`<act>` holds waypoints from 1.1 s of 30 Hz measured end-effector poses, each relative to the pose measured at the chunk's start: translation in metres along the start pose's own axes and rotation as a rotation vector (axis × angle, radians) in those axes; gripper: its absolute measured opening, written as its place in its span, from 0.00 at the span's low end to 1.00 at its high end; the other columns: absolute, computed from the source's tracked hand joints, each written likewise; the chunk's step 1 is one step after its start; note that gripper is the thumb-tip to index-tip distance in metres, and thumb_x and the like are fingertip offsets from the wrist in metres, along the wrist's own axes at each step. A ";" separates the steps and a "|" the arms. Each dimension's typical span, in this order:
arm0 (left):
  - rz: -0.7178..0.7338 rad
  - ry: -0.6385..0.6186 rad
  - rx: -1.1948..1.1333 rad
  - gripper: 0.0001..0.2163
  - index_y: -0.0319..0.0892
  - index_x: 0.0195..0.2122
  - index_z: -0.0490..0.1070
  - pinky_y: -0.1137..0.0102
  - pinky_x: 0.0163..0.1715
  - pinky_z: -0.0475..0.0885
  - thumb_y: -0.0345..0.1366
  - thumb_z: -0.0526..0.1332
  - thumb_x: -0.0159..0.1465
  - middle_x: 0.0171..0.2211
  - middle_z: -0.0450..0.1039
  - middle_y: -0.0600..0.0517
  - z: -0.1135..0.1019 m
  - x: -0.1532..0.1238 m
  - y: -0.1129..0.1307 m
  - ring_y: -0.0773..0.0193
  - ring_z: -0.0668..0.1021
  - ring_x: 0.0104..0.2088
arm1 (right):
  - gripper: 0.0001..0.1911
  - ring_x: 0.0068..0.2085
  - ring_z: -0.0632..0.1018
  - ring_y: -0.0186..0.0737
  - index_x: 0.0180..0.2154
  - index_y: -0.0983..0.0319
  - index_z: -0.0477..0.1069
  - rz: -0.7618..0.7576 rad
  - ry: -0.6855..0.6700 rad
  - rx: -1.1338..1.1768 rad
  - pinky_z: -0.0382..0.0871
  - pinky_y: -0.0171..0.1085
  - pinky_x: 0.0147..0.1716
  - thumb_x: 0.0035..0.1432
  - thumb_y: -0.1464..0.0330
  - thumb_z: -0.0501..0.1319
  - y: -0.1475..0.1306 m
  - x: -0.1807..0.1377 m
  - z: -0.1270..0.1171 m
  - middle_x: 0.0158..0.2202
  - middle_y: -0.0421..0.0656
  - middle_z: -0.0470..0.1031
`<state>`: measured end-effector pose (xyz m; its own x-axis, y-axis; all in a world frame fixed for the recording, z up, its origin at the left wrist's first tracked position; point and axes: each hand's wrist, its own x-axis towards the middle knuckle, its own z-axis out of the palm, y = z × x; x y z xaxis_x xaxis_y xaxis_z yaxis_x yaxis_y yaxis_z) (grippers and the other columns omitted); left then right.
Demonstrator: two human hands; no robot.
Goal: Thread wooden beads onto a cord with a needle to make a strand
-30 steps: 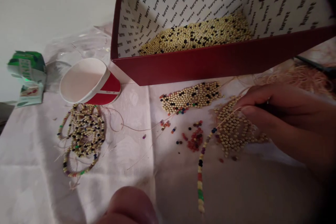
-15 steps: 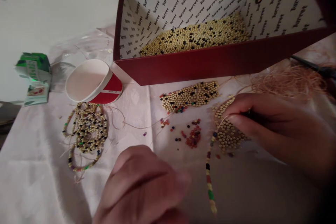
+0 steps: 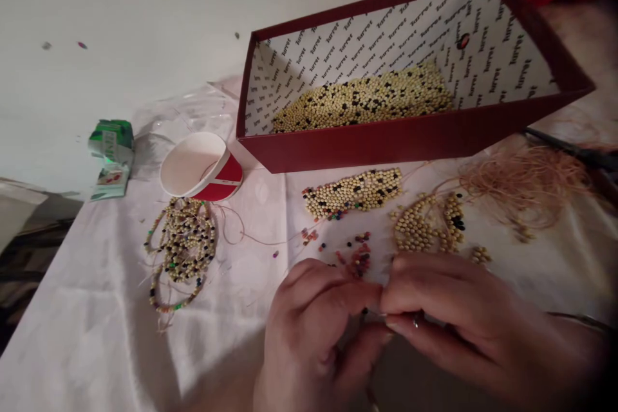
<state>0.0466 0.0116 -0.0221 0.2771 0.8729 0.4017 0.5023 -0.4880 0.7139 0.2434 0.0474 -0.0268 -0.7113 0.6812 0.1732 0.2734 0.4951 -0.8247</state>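
Hands [image 3: 313, 328] [image 3: 449, 322] — two; box [image 3: 420, 135] — one.

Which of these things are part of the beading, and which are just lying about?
In hand: left hand and right hand, pinched together; loose cream beads; coloured beads; bead box; thread tangle.
Lying about: paper cup; green carton; beaded loops.

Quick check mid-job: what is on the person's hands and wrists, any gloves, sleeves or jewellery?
Both hands are bare: no gloves on the left hand or right hand, and no sleeves show. A small silvery ring sits on a right-hand finger.
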 end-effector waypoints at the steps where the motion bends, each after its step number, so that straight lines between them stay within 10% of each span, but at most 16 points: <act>1: 0.003 0.000 -0.001 0.09 0.41 0.40 0.73 0.69 0.32 0.74 0.29 0.66 0.58 0.31 0.75 0.50 0.001 0.001 0.000 0.63 0.76 0.32 | 0.06 0.30 0.70 0.33 0.32 0.59 0.66 -0.005 -0.010 0.007 0.62 0.33 0.28 0.62 0.73 0.56 -0.001 0.000 0.000 0.28 0.38 0.69; 11: -0.046 -0.023 -0.061 0.06 0.43 0.28 0.71 0.72 0.24 0.70 0.25 0.62 0.57 0.22 0.73 0.53 0.002 0.003 0.001 0.66 0.75 0.25 | 0.05 0.32 0.72 0.33 0.33 0.58 0.68 0.017 -0.020 -0.023 0.64 0.32 0.30 0.61 0.74 0.59 -0.005 -0.003 0.000 0.30 0.37 0.71; 23: -0.614 0.049 -0.528 0.05 0.43 0.28 0.74 0.74 0.28 0.70 0.33 0.66 0.60 0.24 0.73 0.55 -0.002 0.004 -0.008 0.69 0.72 0.26 | 0.06 0.25 0.71 0.33 0.30 0.59 0.69 -0.012 0.169 -0.140 0.61 0.32 0.23 0.60 0.72 0.57 0.008 0.006 -0.006 0.25 0.38 0.70; 33: -0.568 0.069 -0.466 0.03 0.44 0.29 0.75 0.71 0.33 0.72 0.33 0.66 0.60 0.27 0.74 0.55 0.001 0.004 -0.007 0.66 0.75 0.30 | 0.07 0.26 0.73 0.35 0.30 0.58 0.70 -0.008 0.166 -0.198 0.63 0.34 0.24 0.61 0.70 0.56 0.007 0.007 -0.007 0.26 0.39 0.74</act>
<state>0.0449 0.0186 -0.0256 0.0176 0.9968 -0.0784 0.1482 0.0750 0.9861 0.2450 0.0596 -0.0271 -0.6023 0.7479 0.2791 0.4014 0.5859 -0.7040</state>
